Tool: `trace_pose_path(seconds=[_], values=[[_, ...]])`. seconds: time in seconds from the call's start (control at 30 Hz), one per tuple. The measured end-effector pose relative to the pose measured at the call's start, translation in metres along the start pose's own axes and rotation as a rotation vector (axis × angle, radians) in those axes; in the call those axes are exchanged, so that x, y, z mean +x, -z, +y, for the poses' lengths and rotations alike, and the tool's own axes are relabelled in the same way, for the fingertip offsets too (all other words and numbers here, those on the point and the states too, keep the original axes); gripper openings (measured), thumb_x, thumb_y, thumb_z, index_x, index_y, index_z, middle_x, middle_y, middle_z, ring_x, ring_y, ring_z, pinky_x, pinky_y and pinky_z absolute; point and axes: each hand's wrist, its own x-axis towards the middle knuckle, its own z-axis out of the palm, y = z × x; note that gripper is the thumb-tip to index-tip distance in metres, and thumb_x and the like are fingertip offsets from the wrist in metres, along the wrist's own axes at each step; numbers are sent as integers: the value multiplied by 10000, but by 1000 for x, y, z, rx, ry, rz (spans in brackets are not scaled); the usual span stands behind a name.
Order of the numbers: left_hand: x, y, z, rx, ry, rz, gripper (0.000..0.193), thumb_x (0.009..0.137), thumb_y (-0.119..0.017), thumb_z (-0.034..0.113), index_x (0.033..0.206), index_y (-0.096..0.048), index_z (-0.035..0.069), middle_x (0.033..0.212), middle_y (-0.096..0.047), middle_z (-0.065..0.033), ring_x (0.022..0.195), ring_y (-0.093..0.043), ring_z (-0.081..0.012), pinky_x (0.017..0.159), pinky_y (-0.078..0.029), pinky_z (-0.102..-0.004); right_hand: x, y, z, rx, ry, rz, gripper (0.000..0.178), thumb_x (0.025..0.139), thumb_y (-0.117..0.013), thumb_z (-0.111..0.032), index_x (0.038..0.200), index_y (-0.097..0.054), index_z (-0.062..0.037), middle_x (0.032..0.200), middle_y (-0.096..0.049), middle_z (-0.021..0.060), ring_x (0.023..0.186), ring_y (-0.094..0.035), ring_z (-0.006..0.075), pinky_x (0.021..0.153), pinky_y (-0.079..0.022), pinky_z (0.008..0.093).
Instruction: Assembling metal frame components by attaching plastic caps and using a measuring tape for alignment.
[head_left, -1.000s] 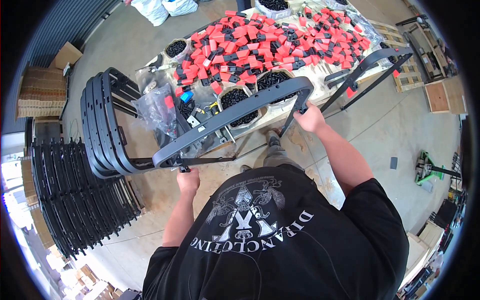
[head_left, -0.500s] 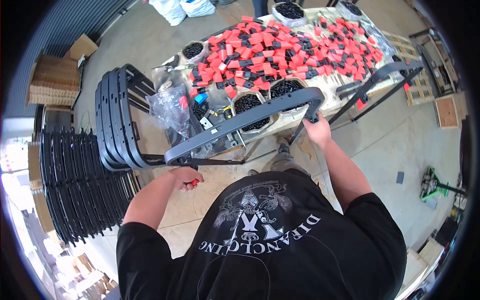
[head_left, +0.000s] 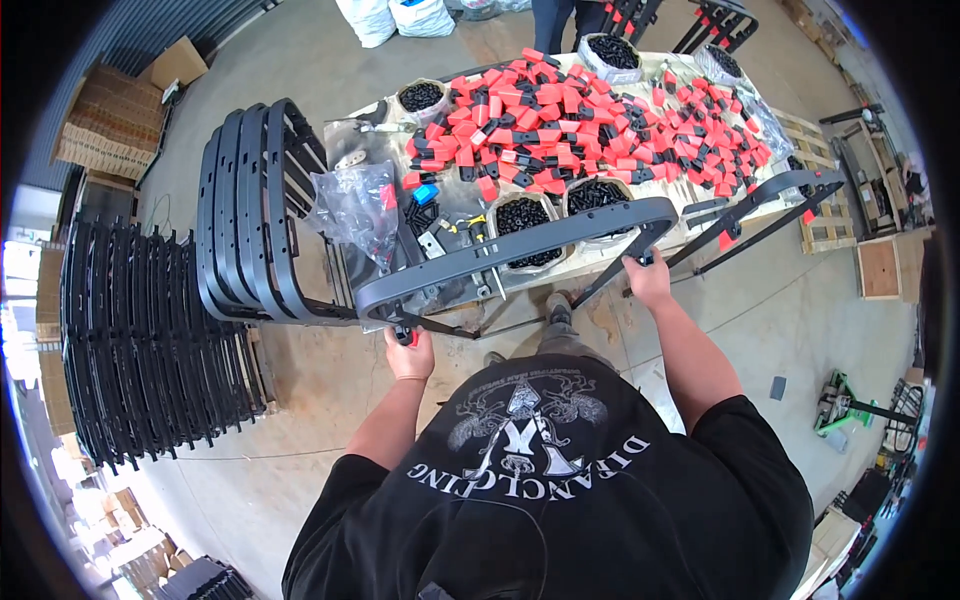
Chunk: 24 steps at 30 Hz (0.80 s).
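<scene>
Both hands grip a curved grey-black frame (head_left: 520, 250) held level before the parts table (head_left: 620, 255): the left hand (head_left: 408, 352) closes on its near-left corner (a small red piece shows there), the right hand (head_left: 648, 280) wraps its right end. The step looks like fitting hardware at that corner, and the next move seems to call for keeping the frame steady

Person (head_left: 560, 12) beyond table (head_left: 610, 262) cut off (top edge).

- We're reaching both bare arms out ahead of our chest, elbows bent a bit.
- Our left hand (head_left: 409, 352) is sitting low and closer in, fingers curled shut in a grip.
- Our right hand (head_left: 648, 280) is stretching further out and higher, also wrapped tight, forearm angling up and inward.
</scene>
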Motion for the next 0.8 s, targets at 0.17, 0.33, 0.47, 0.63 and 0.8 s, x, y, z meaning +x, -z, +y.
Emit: trace_pose_path(seconds=[0.17, 0.33, 0.47, 0.63, 0.8], values=[[17, 22, 14, 63, -301, -253, 574, 773, -811, 279, 1218, -550, 25, 1111, -645, -240, 1036, -651, -377, 901, -517, -434, 3, 3, 21, -42, 35, 53, 655, 816, -748, -377, 1290, -579, 42, 1040, -735, 212, 1012, -705, 349, 900, -525, 408], [39, 13, -20, 8, -355, -371, 456, 772, -780, 235, 1157, -623, 46, 1032, -692, -198, 978, -682, -386, 866, -545, -435, -11, 4, -7, -66, 21, 20, 523, 814, -771, -345, 1166, -634, 16, 1005, -737, 194, 971, -710, 328, 881, -522, 413], [42, 6, -28, 37, -358, -298, 383, 771, -755, 216, 1101, -641, 58, 970, -708, -184, 921, -697, -387, 835, -557, -440, -5, -11, 7, 40, 37, 126, 542, 790, -817, -364, 1148, -646, 7, 975, -743, 159, 918, -708, 299, 859, -525, 396], [35, 12, -17, 9, -289, -293, 409, 756, -761, 218, 1115, -625, 76, 964, -706, -198, 907, -698, -381, 822, -553, -437, -5, -2, 2, -83, -7, 45, 648, 778, -800, -325, 1292, -603, 18, 1058, -742, 165, 992, -709, 275, 904, -525, 388], [34, 17, -8, 19, -272, -325, 435, 756, -769, 232, 1131, -616, 75, 959, -709, -188, 894, -701, -368, 821, -550, -428, 2, 7, 9, -197, -36, -27, 664, 781, -773, -301, 1343, -595, 5, 1131, -731, 174, 1052, -697, 269, 930, -525, 367]])
